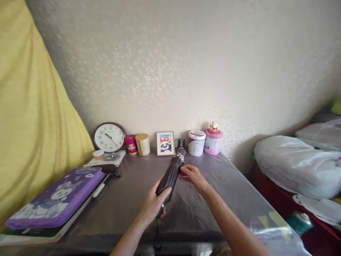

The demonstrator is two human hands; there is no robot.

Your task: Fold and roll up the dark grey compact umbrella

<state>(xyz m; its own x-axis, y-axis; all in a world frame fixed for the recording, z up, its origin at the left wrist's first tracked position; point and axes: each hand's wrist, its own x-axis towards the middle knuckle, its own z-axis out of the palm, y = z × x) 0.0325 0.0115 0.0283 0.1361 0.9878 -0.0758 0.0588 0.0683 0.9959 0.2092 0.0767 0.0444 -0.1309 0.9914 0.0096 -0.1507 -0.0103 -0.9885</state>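
Note:
A folded black umbrella (170, 178) is held at a slant above the table, its handle towards me and its far end pointing at the wall. Wrapped round its lower part near the handle is my left hand (156, 199), closed on it. My right hand (194, 176) pinches the umbrella's right edge, near the band around its upper part; what exactly lies between the fingertips is hidden. A patterned patch of fabric shows by the far end. From the handle a black wrist loop (157, 239) dangles.
Along the wall stand a clock (110, 137), a pink can (131, 144), a yellow tin (142, 144), a framed panda picture (165, 143) and two tubs (196, 143). A purple folder (58, 199) lies left on the grey-covered table (213, 209). White bags (298, 165) sit at right.

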